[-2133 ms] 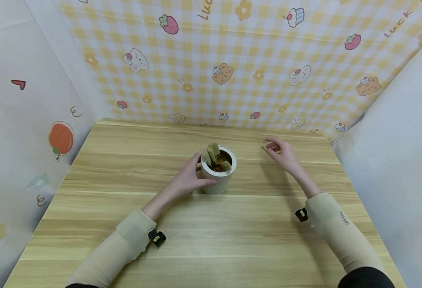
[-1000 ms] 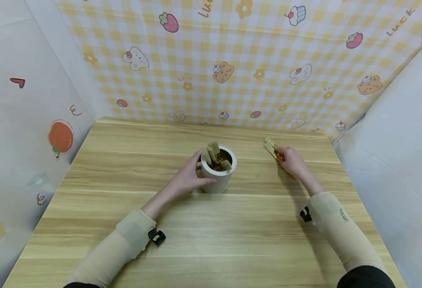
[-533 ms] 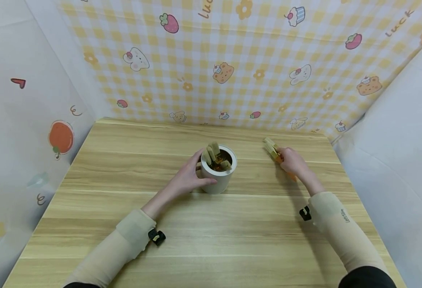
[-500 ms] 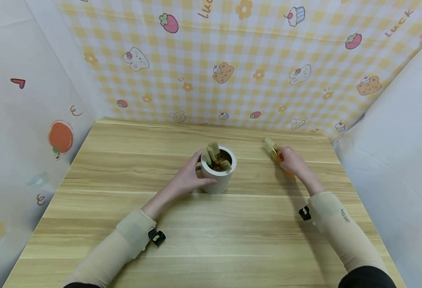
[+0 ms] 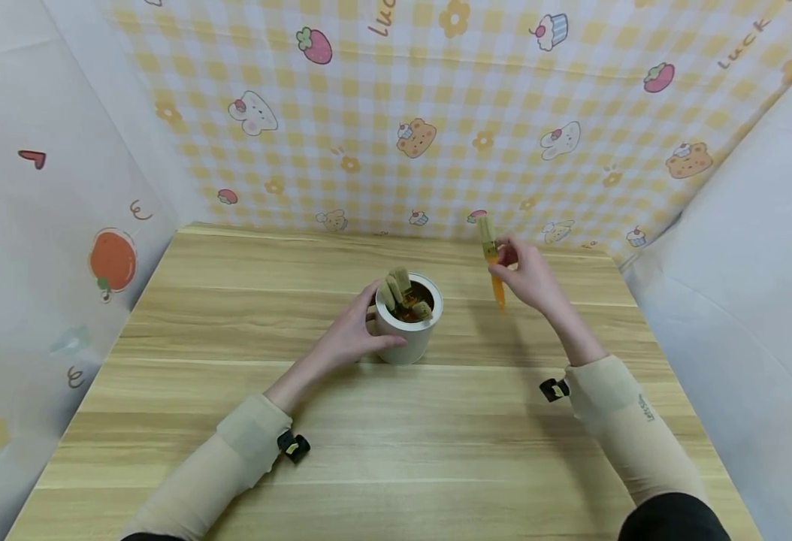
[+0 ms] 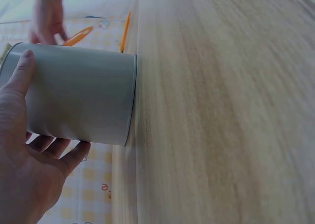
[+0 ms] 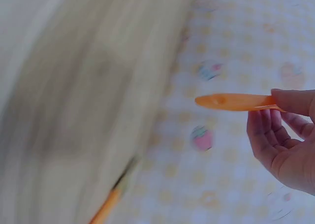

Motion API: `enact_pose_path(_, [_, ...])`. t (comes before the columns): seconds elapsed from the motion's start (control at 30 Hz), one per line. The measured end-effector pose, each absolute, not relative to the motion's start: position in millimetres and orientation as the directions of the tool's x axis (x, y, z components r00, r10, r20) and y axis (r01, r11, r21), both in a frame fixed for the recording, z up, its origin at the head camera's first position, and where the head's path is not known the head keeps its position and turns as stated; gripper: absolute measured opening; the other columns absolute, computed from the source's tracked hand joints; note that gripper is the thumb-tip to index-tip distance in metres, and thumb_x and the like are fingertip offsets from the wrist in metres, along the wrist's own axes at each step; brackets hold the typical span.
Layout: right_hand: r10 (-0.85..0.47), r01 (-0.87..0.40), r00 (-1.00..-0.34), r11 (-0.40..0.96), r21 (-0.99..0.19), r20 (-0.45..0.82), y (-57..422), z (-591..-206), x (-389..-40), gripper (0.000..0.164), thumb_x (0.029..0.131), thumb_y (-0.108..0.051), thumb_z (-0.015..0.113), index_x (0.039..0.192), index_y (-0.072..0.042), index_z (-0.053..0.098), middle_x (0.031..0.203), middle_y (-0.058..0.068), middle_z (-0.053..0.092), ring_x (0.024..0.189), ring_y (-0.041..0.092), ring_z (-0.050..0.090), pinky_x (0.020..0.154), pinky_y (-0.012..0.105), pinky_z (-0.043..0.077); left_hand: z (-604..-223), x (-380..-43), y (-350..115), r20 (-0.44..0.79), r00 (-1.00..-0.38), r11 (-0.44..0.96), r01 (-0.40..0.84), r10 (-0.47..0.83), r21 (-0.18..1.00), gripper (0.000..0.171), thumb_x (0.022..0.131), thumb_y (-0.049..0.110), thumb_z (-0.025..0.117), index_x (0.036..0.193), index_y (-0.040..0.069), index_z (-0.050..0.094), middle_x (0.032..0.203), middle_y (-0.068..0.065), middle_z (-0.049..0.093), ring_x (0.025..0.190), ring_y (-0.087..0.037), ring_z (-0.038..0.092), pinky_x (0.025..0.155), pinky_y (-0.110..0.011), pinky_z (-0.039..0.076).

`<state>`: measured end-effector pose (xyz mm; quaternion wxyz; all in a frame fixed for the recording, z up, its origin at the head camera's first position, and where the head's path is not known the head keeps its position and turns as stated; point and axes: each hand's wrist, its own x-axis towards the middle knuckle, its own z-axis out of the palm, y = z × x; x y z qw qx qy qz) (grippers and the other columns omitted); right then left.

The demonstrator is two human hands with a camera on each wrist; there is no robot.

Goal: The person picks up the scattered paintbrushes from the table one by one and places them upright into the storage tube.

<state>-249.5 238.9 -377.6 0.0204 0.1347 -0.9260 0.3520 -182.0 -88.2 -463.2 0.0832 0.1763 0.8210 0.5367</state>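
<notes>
A pale cylindrical can (image 5: 408, 349) stands upright on the table, with several brushes (image 5: 399, 284) in it, bristles up. My left hand (image 5: 350, 334) holds the can from its left side; in the left wrist view the thumb lies on the near wall and the fingers curl under the far side. To the right of the can, my right hand (image 5: 530, 274) pinches an orange-handled paintbrush (image 5: 488, 244) in the air, bristles upward. In the right wrist view its orange handle (image 7: 236, 102) sticks out between thumb and fingers.
Another orange-handled brush (image 7: 106, 204) lies on the table in the right wrist view; the head view does not show it. A yellow checked cloth (image 5: 355, 113) hangs behind the wooden table (image 5: 396, 443). White sheets (image 5: 741, 300) flank both sides.
Two brush heads lay by the right hand on the table earlier. The right hand has taken one brush, lifted it and moved slightly left. The left hand and can have stayed put.
</notes>
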Motion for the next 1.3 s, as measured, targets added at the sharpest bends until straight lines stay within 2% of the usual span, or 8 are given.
enact_pose_path(0.13, [-0.207, -0.305, -0.952, 0.618, -0.725, 0.224, 216.9, -356.6, -243.9, 0.034, 0.098, -0.01, 0.069, 0.129, -0.001, 0.058, 0.106, 0.012, 0.06, 0.097, 0.018, 0.061, 0.072, 0.014, 0.053, -462.4, -181.6, -88.0, 0.052, -0.921, 0.355, 0.2, 0.385, 0.913, 0.107, 0.08, 0.035, 0.09, 0.163, 0.029, 0.023, 0.162, -0.007, 0.039, 0.143, -0.041, 0.049, 0.117, -0.056, 0.047])
enact_pose_path(0.2, [-0.196, -0.331, -0.943, 0.548, -0.768, 0.267, 205.2, -346.7, -239.7, 0.033, 0.098, -0.01, 0.07, 0.126, 0.0, 0.057, 0.103, 0.008, 0.058, 0.094, 0.013, 0.06, 0.072, 0.012, 0.055, -462.1, -181.2, -88.0, 0.051, -0.922, 0.354, 0.198, 0.383, 0.914, 0.107, 0.08, 0.034, 0.09, 0.163, 0.029, 0.023, 0.162, -0.007, 0.038, 0.143, -0.041, 0.049, 0.117, -0.056, 0.047])
enact_pose_path(0.37, [-0.183, -0.409, -0.912, 0.349, -0.843, 0.367, 176.3, -328.8, -228.6, 0.029, 0.097, -0.006, 0.069, 0.122, 0.004, 0.058, 0.094, 0.0, 0.06, 0.087, 0.009, 0.063, 0.074, 0.019, 0.063, -462.8, -181.5, -87.9, 0.062, -0.922, 0.352, 0.207, 0.383, 0.913, 0.107, 0.08, 0.031, 0.09, 0.163, 0.028, 0.024, 0.162, -0.007, 0.038, 0.144, -0.039, 0.049, 0.117, -0.055, 0.047])
enact_pose_path(0.53, [-0.223, -0.464, -0.882, 0.265, -0.845, 0.415, 155.3, -325.6, -218.2, 0.026, 0.098, -0.005, 0.067, 0.122, 0.004, 0.059, 0.095, 0.0, 0.063, 0.086, 0.011, 0.066, 0.074, 0.028, 0.065, -463.8, -182.4, -87.9, 0.074, -0.921, 0.354, 0.221, 0.383, 0.909, 0.106, 0.08, 0.031, 0.09, 0.163, 0.027, 0.024, 0.162, -0.006, 0.039, 0.146, -0.034, 0.046, 0.117, -0.053, 0.047])
enact_pose_path(0.67, [-0.273, -0.5, -0.86, 0.29, -0.816, 0.43, 145.6, -331.0, -213.4, 0.021, 0.098, -0.005, 0.068, 0.115, 0.003, 0.058, 0.095, 0.009, 0.064, 0.086, 0.014, 0.068, 0.074, 0.026, 0.065, -464.3, -183.0, -88.2, 0.081, -0.918, 0.347, 0.227, 0.389, 0.91, 0.107, 0.08, 0.033, 0.09, 0.163, 0.029, 0.022, 0.162, -0.005, 0.039, 0.148, -0.031, 0.044, 0.118, -0.053, 0.046])
enact_pose_path(0.8, [-0.305, -0.516, -0.854, 0.383, -0.766, 0.422, 141.6, -339.0, -211.4, 0.019, 0.098, -0.008, 0.07, 0.113, 0.0, 0.061, 0.095, 0.013, 0.068, 0.087, 0.017, 0.068, 0.073, 0.022, 0.063, -465.3, -183.8, -88.5, 0.082, -0.917, 0.345, 0.228, 0.391, 0.911, 0.107, 0.08, 0.035, 0.09, 0.163, 0.031, 0.022, 0.162, -0.003, 0.039, 0.148, -0.029, 0.044, 0.119, -0.052, 0.045])
enact_pose_path(1.07, [-0.361, -0.516, -0.854, 0.495, -0.699, 0.374, 142.9, -354.6, -208.8, 0.02, 0.096, -0.012, 0.073, 0.113, -0.006, 0.064, 0.098, 0.011, 0.072, 0.089, 0.022, 0.071, 0.08, 0.039, 0.064, -467.2, -185.0, -88.3, 0.08, -0.916, 0.347, 0.228, 0.393, 0.91, 0.107, 0.08, 0.036, 0.09, 0.163, 0.03, 0.023, 0.163, -0.003, 0.038, 0.149, -0.029, 0.043, 0.119, -0.054, 0.045])
enact_pose_path(1.3, [-0.38, -0.543, -0.838, 0.496, -0.678, 0.392, 147.7, -365.6, -210.0, 0.021, 0.096, -0.008, 0.072, 0.116, -0.003, 0.064, 0.099, 0.011, 0.072, 0.09, 0.023, 0.072, 0.081, 0.042, 0.065, -466.7, -184.2, -87.9, 0.09, -0.917, 0.338, 0.233, 0.388, 0.912, 0.106, 0.08, 0.036, 0.09, 0.162, 0.03, 0.024, 0.161, -0.003, 0.04, 0.149, -0.027, 0.043, 0.12, -0.052, 0.045])
